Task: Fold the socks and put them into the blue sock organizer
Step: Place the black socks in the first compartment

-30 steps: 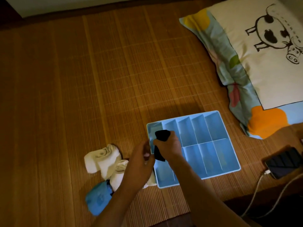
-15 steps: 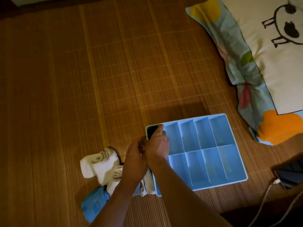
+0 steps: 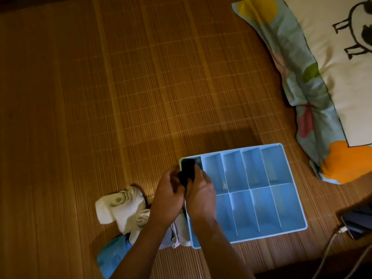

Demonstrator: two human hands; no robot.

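Both forearms reach in from the mat's (image 3: 100, 97) near edge; the left hand (image 3: 169, 196) and right hand (image 3: 201, 195) meet knuckles-up, fingers curled, each gripping the black sock (image 3: 188, 170); the sock sits partly in the far-left corner compartment of the blue organizer (image 3: 281, 208); white socks (image 3: 120, 208) lie just left.

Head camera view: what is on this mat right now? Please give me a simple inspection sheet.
Surface: woven bamboo mat, dimly lit.
Job's things: blue organizer; black sock partly in its far-left corner compartment, other compartments in view look empty; white socks and blue sock heaped left of it.
Clutter: phone at the right edge.
Hands: left hand and right hand both hold the black sock, fingers curled on it.
Cables: white cable plugged into the phone.
Surroundings: patterned pillow at upper right.
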